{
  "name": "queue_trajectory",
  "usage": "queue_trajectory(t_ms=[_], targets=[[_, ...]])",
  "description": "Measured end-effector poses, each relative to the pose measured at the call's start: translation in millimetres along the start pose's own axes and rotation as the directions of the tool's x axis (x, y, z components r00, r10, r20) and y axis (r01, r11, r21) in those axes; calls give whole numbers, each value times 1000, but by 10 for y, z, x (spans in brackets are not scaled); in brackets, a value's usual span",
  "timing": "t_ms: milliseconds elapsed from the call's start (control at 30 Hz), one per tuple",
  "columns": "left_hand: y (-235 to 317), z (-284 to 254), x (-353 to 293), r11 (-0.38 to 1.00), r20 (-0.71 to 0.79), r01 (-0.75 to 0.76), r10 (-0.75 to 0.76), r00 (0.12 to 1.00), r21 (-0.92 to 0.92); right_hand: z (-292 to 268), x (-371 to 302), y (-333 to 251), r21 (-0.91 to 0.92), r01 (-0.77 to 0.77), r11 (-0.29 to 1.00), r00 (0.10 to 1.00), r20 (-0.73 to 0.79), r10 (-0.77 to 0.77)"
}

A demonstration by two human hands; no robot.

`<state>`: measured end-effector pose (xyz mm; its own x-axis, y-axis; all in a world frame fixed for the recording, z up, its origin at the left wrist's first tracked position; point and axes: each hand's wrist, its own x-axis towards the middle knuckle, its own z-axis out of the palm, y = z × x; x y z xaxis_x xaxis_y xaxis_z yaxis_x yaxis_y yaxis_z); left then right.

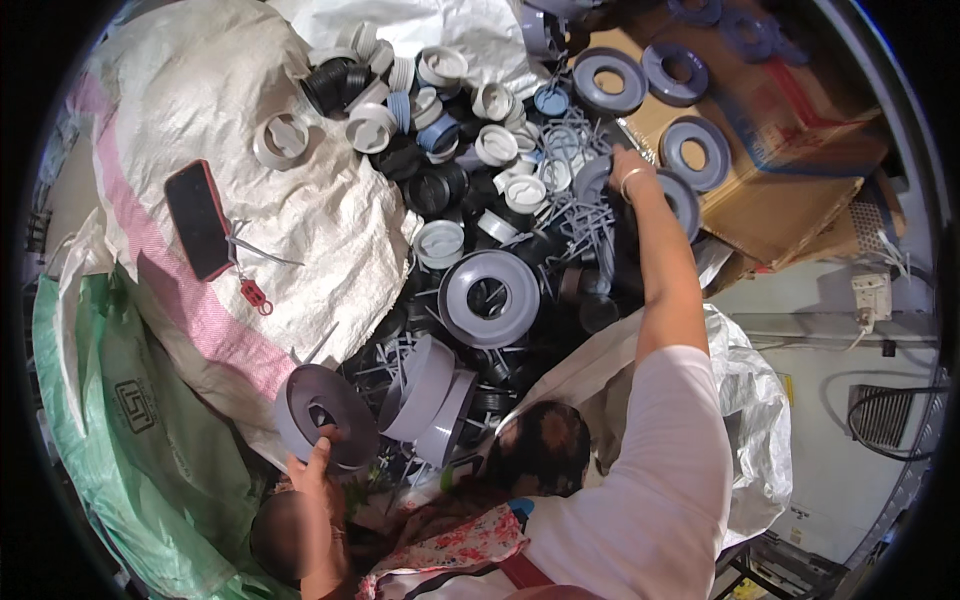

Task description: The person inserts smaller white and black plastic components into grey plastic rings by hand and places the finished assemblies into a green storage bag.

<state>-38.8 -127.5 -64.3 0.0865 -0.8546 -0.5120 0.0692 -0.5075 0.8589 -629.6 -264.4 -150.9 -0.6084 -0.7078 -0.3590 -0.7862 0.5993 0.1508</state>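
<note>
My left hand [314,478] grips a grey plastic ring [296,400] by its lower edge, thumb over the inner rim, at the near left of a heap of plastic parts. My right arm reaches far forward. My right hand [630,168], with a bangle at the wrist, is at the heap's far right, beside a partly visible grey curved part [593,180]; its fingers are mostly hidden. Another grey ring [683,205] lies partly behind that forearm. A wide grey ring [455,320] rests mid-heap, and two grey collars [425,385] lean together nearer me.
White and black threaded caps [497,146] and thin grey sprue pieces [590,225] fill the heap. More grey rings [610,80] lie on a cardboard box [790,190] at right. A red-cased phone [198,220] rests on a white woven sack [320,230]. A green sack [130,430] stands left.
</note>
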Motion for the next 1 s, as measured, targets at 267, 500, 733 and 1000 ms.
queue_trajectory(t_ms=[267, 500, 733, 1000], targets=[[-43, -120, -41, 995, 16, 11, -10, 1000, -101, 429, -359, -54, 24, 246, 969, 966, -88, -243], [10, -66, 27, 996, -79, 69, -73, 994, -48, 416, 26, -179, -352, 140, 925, 899, -347, -268], [-58, 3, 54, 1000, -34, 13, -12, 999, 6, 28, 95, -356, -451, 172, 876, 985, 68, -158], [-26, -7, -82, 997, -49, -10, 6, 999, -82, 73, -973, -398, -85, 364, 928, 906, -196, -374]])
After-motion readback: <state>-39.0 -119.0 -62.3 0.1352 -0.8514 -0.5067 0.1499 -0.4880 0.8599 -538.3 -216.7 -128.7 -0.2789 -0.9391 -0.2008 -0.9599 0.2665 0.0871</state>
